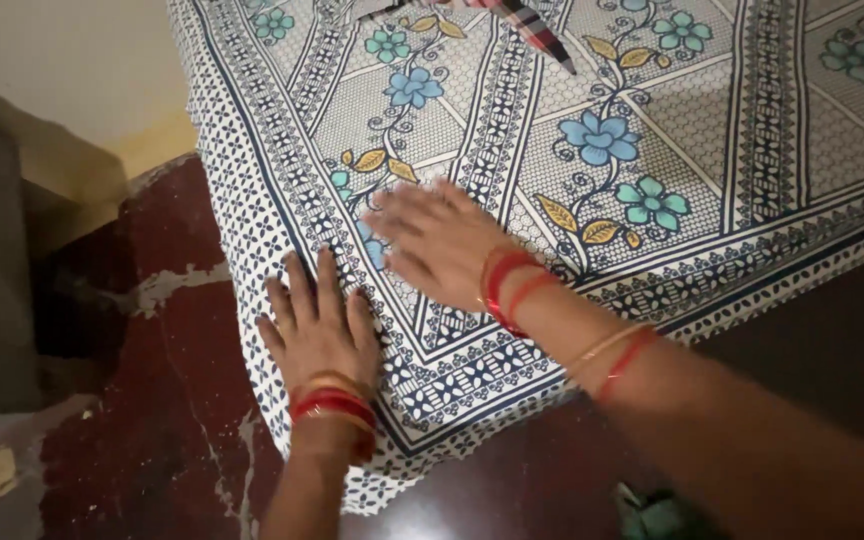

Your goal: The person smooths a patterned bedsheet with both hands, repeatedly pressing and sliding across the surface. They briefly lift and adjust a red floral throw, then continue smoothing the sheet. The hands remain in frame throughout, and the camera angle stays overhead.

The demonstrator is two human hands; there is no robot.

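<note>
Neither grip is clenched: left hand (pixel 320 325) and right hand (pixel 437 240) lie flat and released on the patterned bedsheet (pixel 652 130) at its corner beneath them; pressing unevenly could, I judge, drag the cloth askew toward the red floor (pixel 182 400) alongside.

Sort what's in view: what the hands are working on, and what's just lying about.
In hand:
- patterned bedsheet, corner pressed flat
- left hand, palm down at the corner
- right hand, flat on the sheet

Lying about:
- striped cloth at the top
- green thing on the floor
</note>
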